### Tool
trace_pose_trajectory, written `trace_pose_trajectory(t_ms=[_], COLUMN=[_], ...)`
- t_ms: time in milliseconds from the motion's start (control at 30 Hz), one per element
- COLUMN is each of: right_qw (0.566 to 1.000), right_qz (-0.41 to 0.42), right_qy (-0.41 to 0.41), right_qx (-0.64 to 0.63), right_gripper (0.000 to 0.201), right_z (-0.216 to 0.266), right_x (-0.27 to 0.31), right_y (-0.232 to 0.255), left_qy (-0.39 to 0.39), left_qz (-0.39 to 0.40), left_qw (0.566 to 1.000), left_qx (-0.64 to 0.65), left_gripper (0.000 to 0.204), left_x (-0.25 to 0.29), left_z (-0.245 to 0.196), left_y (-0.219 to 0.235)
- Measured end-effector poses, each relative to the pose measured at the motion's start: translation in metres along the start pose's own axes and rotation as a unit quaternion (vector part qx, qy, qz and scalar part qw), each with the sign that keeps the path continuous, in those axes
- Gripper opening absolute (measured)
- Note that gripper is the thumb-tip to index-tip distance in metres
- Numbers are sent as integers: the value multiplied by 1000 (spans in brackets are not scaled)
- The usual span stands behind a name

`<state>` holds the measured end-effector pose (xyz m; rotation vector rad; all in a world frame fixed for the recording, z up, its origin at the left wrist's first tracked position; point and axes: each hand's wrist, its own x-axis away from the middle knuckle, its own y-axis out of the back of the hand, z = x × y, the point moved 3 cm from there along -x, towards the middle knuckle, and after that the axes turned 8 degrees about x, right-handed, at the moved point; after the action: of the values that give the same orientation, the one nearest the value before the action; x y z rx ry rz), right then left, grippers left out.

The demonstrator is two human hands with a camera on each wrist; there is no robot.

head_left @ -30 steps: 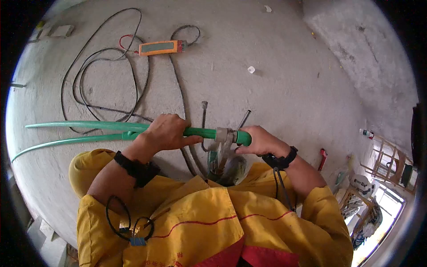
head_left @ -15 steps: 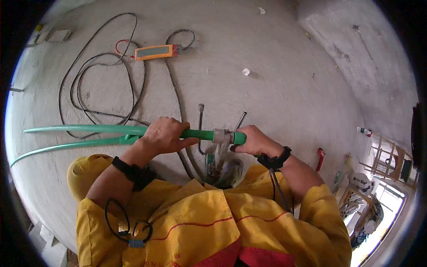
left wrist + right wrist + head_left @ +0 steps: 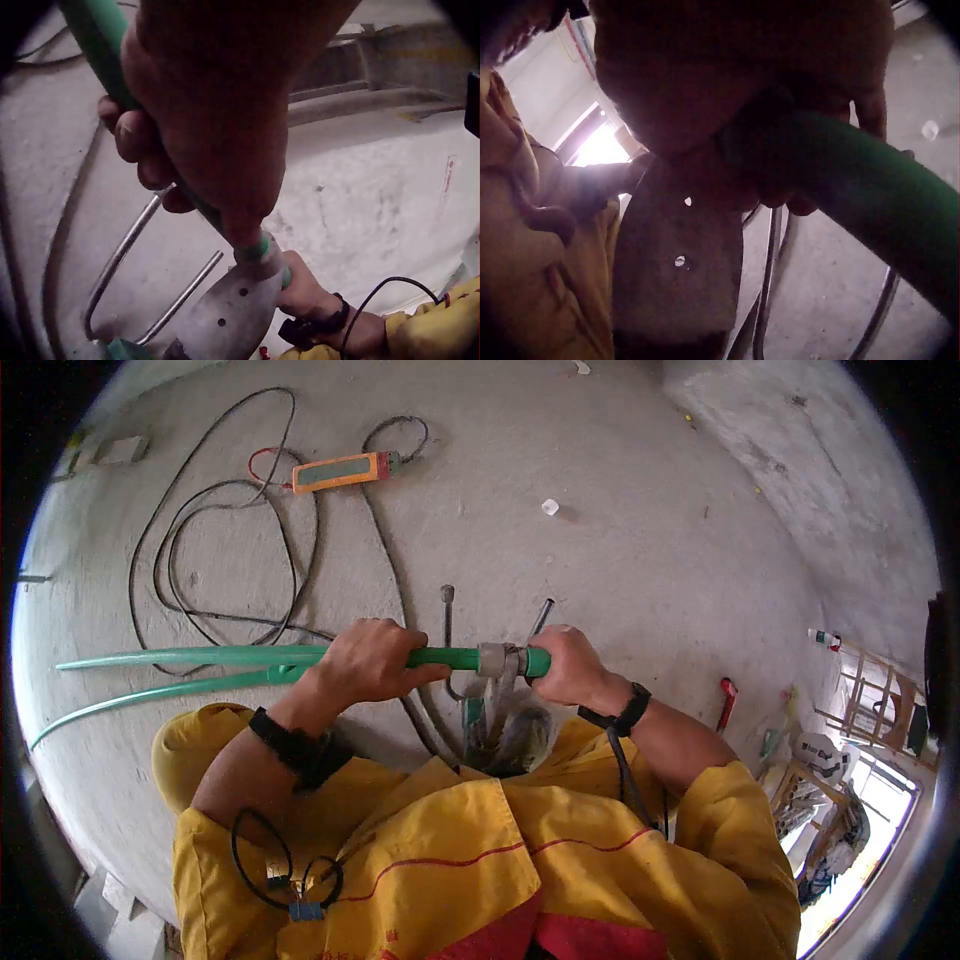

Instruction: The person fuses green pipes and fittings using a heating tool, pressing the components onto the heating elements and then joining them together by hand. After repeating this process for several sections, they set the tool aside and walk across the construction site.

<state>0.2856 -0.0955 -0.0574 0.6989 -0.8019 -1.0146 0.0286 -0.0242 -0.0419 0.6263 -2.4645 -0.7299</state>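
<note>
My left hand (image 3: 368,660) grips a long green plastic pipe (image 3: 190,656), fingers curled round it and thumb lying along it toward the heater. The pipe's end meets the grey metal collar of a pipe-welding heater (image 3: 494,660). On the collar's other side, my right hand (image 3: 572,668) grips a short green pipe piece (image 3: 538,662) pressed up to it. Below the collar hangs the heater's flat grey plate (image 3: 229,319), pierced by small holes. In the right wrist view, the hand is dark over a thick green piece (image 3: 885,202) and the plate (image 3: 679,292).
A second green length (image 3: 150,694) runs beside the pipe. Bent metal stand legs (image 3: 447,622) stick out near the heater. Ahead on the floor lie an orange level-like device (image 3: 340,472) and a coiled black cable (image 3: 165,550). A red-handled tool (image 3: 727,700) lies to the right.
My right hand has shifted slightly left, closer to the heater's collar. The left hand keeps its grip on the pipe. The whole view has drifted a little.
</note>
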Motion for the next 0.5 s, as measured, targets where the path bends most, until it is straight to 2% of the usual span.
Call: trace_pose_trajectory(t_ms=[67,200,367,433,500], right_qw=[1000,1000,1000,1000,1000], right_qz=[-4,-9,-20,-31,5], right_qy=[7,13,9,4,-15], right_qx=[3,-1,-1,-1,1], right_gripper=[12,18,16,15,14], right_z=[-4,-4,-5,-3,-3], right_x=[1,0,2,2,1], right_y=[-4,-2,-6,-3,-3], left_qy=[-4,10,17,46,49], left_qz=[-5,3,-1,16,17], left_qw=[1000,1000,1000,999,999], left_qx=[-1,8,3,8,2], left_gripper=[41,47,53,54,55], left_x=[0,-1,0,-1,-1], left_z=[0,-2,0,-2,-4], left_y=[0,1,-1,1,4])
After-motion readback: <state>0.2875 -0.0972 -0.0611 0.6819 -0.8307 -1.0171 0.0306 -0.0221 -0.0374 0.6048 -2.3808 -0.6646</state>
